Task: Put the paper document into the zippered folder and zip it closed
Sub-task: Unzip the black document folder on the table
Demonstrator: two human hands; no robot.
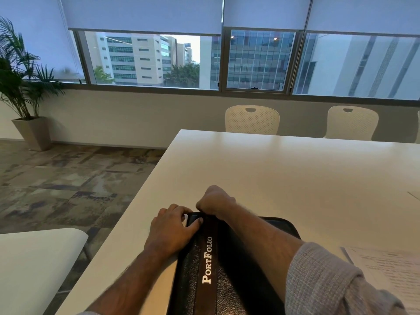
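- Right now the zippered folder (218, 269) lies flat on the desk (284, 169) directly in front of you, close to the desk's near left edge; it is black, with a darker band running along it that reads "PortFolio" in pale letters.
- The folder's far left corner is where both of your hands meet.
- Your left hand (169, 228) rests on that corner with its fingers (181, 212) curled over the folder's edge and the thumb lying along the top of the cover, so it grips the corner.
- Your right hand (216, 200) sits just beyond it, touching the far edge of the folder, with the fingers closed into a tight fist-like pinch at the edge; what exactly they pinch is hidden under the hand, so you cannot tell from this view.
- Your right forearm crosses over the folder, and a grey knit sleeve (329, 280) is pushed up on it.
- The paper document (391, 273) lies on the desk to the right of the folder, printed side up, near your right elbow and apart from the folder.
- Across the desk stand two white chairs (252, 120).
- A potted palm (22, 87) stands on the floor at far left, below the windows with half-lowered blinds.
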